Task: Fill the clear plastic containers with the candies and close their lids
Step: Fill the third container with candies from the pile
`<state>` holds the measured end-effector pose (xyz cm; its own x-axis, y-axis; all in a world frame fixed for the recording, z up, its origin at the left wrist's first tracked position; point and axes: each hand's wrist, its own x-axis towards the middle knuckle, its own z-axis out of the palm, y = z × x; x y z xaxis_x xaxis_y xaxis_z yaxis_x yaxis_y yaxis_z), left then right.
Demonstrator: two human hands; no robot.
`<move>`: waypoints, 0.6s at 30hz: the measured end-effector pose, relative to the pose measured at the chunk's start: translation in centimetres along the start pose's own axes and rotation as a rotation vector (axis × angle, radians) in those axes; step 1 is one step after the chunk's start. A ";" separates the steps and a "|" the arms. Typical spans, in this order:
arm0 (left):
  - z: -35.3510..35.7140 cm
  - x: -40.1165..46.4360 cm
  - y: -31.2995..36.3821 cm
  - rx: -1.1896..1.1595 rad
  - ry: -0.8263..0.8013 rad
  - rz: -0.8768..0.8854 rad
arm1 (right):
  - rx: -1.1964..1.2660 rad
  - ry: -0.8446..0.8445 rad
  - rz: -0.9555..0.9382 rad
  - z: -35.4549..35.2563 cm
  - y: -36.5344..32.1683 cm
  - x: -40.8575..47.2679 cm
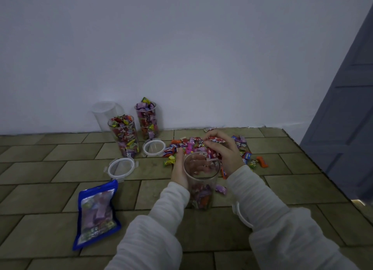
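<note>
Sleeves: your two pale ribbed sleeves (157, 225) fill the near foreground.
Left hand (179, 173): fingers wrap the wall of the clear plastic container (201, 181) standing upright on the tiled floor (50, 199), steadying it.
Right hand (224, 150): fingers curl round a bunch of wrapped candies (212, 148), held at the container's rim.
Fill level: judged low; only a shallow layer shows at the bottom.
Supply: loose candy pile (193, 146) lies just beyond the container.
Step advice: keep the left grip firm, centre the handful over the mouth, release low so nothing bounces out.
Other stock: two filled containers (125, 136) by the wall, lids off; white ring lids (121, 168) lie beside them; blue candy bag (96, 215) lies left.
</note>
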<state>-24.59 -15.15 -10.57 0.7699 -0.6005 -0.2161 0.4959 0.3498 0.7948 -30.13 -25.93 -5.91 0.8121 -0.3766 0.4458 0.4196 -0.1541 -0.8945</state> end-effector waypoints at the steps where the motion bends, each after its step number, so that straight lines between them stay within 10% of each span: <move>1: 0.1 -0.1 0.0 -0.009 -0.001 0.002 | -0.023 -0.025 0.011 -0.2 0.0 0.2; 18: -0.2 0.7 -0.6 -0.116 0.087 0.023 | -0.607 -0.391 -0.142 -1.2 -0.1 0.0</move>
<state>-24.27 -15.64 -11.25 0.8109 -0.5286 -0.2509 0.5169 0.4462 0.7305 -30.61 -27.02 -5.88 0.8996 0.0207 0.4363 0.3253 -0.6983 -0.6376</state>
